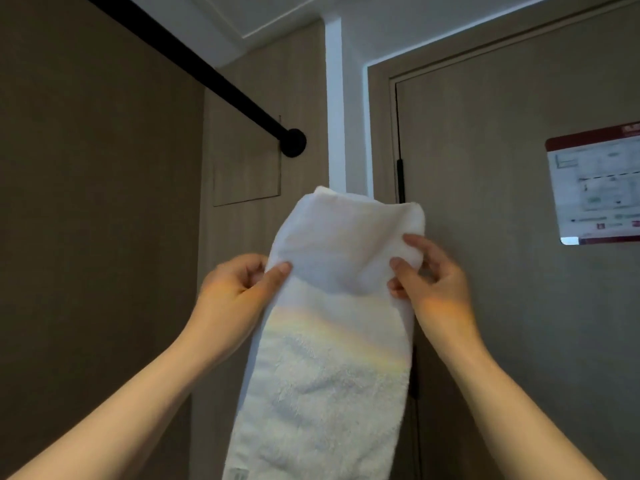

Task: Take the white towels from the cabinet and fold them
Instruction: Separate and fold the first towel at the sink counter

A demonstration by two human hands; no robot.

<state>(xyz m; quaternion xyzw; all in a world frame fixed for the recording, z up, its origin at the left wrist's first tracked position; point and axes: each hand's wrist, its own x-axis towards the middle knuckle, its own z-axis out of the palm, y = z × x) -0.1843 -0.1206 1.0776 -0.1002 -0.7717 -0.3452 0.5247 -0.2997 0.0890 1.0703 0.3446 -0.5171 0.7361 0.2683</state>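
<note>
Between pinching hands [341,282], soft fluffy white terry towel [332,358], long and hanging

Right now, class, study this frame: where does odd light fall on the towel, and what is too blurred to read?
Head view: a faint rainbow band crosses the white towel; an orange glow tints the left hand and right hand; the door notice is too soft to read.

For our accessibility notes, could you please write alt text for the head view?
A left hand and right hand pinch the side edges of a raised white towel that hangs down. Behind: a black rail and a door with a notice.
</note>
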